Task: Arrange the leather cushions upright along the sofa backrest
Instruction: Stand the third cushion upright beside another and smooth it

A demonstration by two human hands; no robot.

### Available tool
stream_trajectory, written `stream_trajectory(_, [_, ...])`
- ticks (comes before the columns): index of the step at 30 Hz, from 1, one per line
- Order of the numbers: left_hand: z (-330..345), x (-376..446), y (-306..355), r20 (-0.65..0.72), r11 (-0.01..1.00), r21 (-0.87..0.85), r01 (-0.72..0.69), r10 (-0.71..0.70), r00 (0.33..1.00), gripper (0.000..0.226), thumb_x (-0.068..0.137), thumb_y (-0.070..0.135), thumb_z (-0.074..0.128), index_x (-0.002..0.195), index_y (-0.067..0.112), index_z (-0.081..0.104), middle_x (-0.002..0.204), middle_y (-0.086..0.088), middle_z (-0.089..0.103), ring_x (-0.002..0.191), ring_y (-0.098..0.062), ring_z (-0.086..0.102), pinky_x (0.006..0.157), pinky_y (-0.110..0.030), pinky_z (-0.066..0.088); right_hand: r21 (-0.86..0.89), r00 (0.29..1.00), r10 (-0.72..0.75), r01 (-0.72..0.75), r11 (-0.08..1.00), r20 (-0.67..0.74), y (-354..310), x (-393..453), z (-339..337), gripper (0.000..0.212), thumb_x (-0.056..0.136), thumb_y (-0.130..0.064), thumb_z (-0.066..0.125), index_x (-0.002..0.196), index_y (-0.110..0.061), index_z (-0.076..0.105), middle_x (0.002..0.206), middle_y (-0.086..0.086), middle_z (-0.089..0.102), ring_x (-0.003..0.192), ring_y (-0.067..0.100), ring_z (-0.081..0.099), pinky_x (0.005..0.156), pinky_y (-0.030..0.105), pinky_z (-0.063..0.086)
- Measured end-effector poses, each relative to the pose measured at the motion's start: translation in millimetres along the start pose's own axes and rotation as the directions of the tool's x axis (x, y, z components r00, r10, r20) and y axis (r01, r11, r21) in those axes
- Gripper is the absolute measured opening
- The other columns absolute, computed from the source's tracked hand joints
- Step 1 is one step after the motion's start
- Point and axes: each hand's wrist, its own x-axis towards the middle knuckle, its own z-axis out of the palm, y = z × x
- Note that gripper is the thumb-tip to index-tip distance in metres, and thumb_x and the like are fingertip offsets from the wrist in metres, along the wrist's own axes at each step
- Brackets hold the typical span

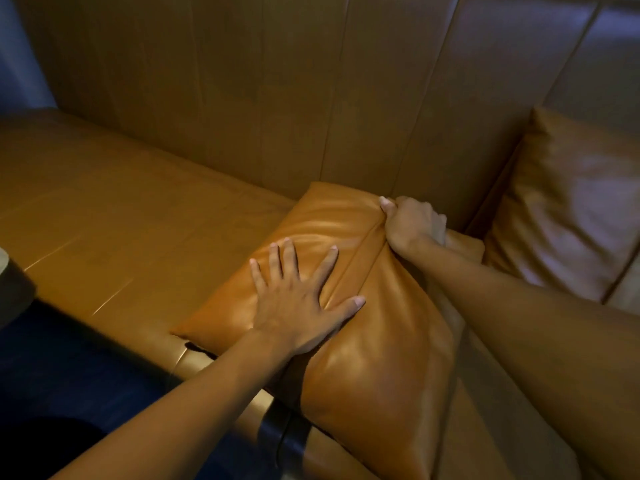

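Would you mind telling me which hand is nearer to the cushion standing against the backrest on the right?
Right. The right hand grips the far edge of the flat cushion, close beside the upright cushion; the left hand lies farther left.

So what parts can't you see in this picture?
Head view, all of it:
- The right hand has its fingertips curled behind the flat cushion's far edge.
- Sofa seat under that cushion: covered.
- Leaning cushion: cut off at the right edge.
- Backrest top: cut off.
- Dark thing at the left edge: unclear.
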Motion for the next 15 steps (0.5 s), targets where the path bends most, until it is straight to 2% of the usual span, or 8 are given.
stream_trajectory(2, [-2,3,2,-0.047,0.999,-0.035,-0.011,0.010,0.999,0.090,0.069,0.098,0.014,0.147,0.060,-0.012,0.166,-0.019,-0.009,0.150,-0.039,-0.012,0.114,-0.068,-0.007,-0.002,0.995,-0.061,0.061,0.998,-0.073,-9,4,-20,0.041,0.102,-0.053,0.030,0.085,-0.026,0.057,0.097,0.015,0.071,0.095,0.037,0.062,0.080,0.044,0.028])
stream_trajectory(8, [-2,29,26,-0.212,0.989,-0.147,0.017,-0.048,0.976,0.096,0.069,0.097,0.027,0.149,0.058,-0.009,0.165,-0.015,-0.016,0.150,-0.039,-0.014,0.108,-0.076,0.005,-0.050,0.940,-0.226,0.221,0.974,-0.256,-30,18,-75,0.046,0.104,-0.048,0.027,0.098,-0.019,0.062,0.090,0.011,0.071,0.093,0.034,0.061,0.088,0.046,0.030])
stream_trajectory(11, [6,33,33,-0.201,0.979,-0.199,0.035,-0.075,0.977,0.099,0.067,0.098,0.029,0.148,0.059,-0.010,0.165,-0.011,-0.020,0.150,-0.037,-0.017,0.104,-0.080,0.008,-0.103,0.907,-0.289,0.270,0.957,-0.306,-31,14,-83,0.044,0.104,-0.046,0.029,0.098,-0.018,0.063,0.088,0.011,0.071,0.094,0.032,0.061,0.095,0.048,0.031])
stream_trajectory(15, [12,29,32,-0.178,0.979,-0.202,0.038,-0.074,0.981,0.099,0.066,0.098,0.029,0.148,0.059,-0.011,0.165,-0.009,-0.021,0.149,-0.035,-0.019,0.104,-0.081,0.010,-0.128,0.909,-0.290,0.263,0.956,-0.299,-29,3,-79,0.042,0.104,-0.045,0.029,0.100,-0.018,0.062,0.092,0.010,0.072,0.099,0.032,0.060,0.100,0.049,0.031])
